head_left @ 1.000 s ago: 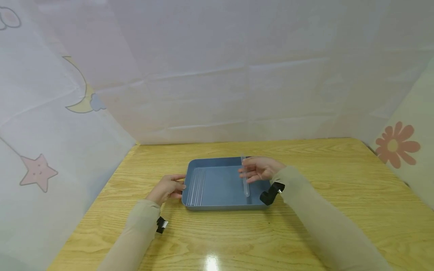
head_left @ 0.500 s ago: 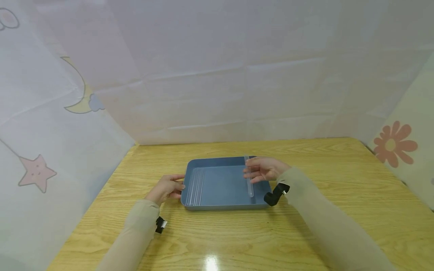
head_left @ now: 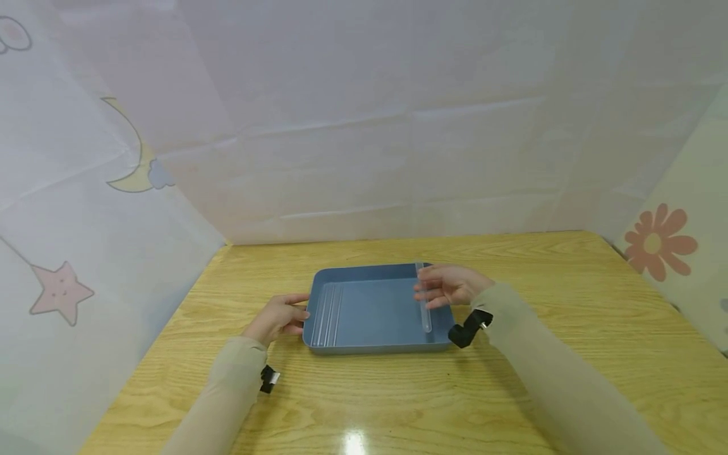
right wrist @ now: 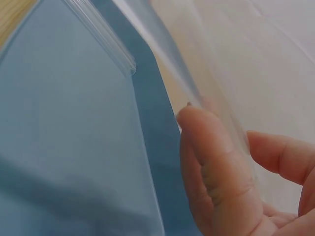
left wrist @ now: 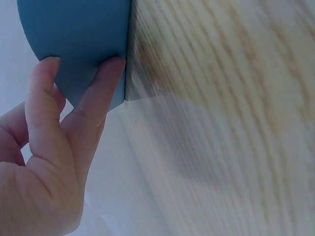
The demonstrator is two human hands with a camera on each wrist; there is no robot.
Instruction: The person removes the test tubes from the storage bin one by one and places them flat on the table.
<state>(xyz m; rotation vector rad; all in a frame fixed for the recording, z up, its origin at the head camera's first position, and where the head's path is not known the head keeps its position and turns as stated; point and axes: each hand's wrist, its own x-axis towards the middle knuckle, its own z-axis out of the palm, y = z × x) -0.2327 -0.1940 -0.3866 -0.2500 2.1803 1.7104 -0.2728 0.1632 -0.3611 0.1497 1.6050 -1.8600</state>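
My right hand (head_left: 452,285) pinches a clear test tube (head_left: 426,317) between thumb and fingers over the right part of a shallow blue tray (head_left: 378,349). The tube's rounded end points toward me; up close in the right wrist view, the tube (right wrist: 216,64) looks blurred. Several similar test tubes (head_left: 327,316) lie side by side along the tray's left inner side. At the tray's left end, my left hand (head_left: 279,318) touches the wall from outside. In the left wrist view, extended fingers (left wrist: 101,83) press on that outer wall (left wrist: 83,29).
The tray stands on a wood-grain table (head_left: 364,398). A pale sheet (head_left: 341,158) with printed shapes rises behind the table and along both sides. Black wrist mounts (head_left: 470,327) hang below the sleeves.
My right hand has moved a little to the right with the test tube, toward the tray's right end. The left hand and the tray have hardly moved.
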